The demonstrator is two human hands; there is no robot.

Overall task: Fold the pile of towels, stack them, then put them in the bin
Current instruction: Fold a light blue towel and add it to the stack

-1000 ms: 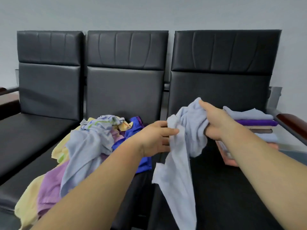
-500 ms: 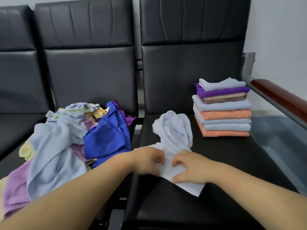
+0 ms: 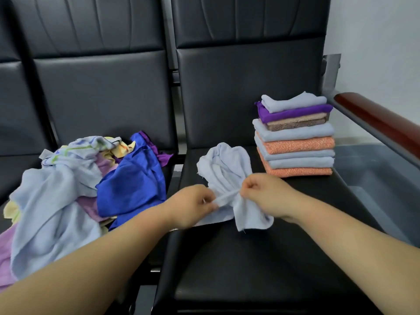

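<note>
Pinching the light blue towel [image 3: 227, 164], your two hands are close together over the right black seat [image 3: 250, 269]. Your left hand [image 3: 191, 206] holds a bit of the towel's edge between the thumb and the fingers [image 3: 210, 202]. Your right hand [image 3: 263, 192] holds the bit just beside it, with its fingers [image 3: 246, 189] curled tight on the cloth. A short strip of cloth is pulled straight between the two hands. The rest of the towel is crumpled. A big bunch of it lies on the seat just behind your hands, and a loose flap hangs under your right hand and touches the seat. On the next seat [image 3: 175, 176] to the left sits the messy pile of towels [image 3: 68, 183], with a bright blue towel [image 3: 134, 183] on its right side and pale blue, purple and yellow ones mixed in. At the back right of the seat you work on stands the neat stack of folded towels [image 3: 295, 137], well apart from your hands. It has a pale blue one on top, then purple and brown, then more pale blue and orange ones. Past the stack is a dark red armrest [image 3: 381, 123], and below it, beside the seat, sits the grey bin [image 3: 375, 178].
</note>
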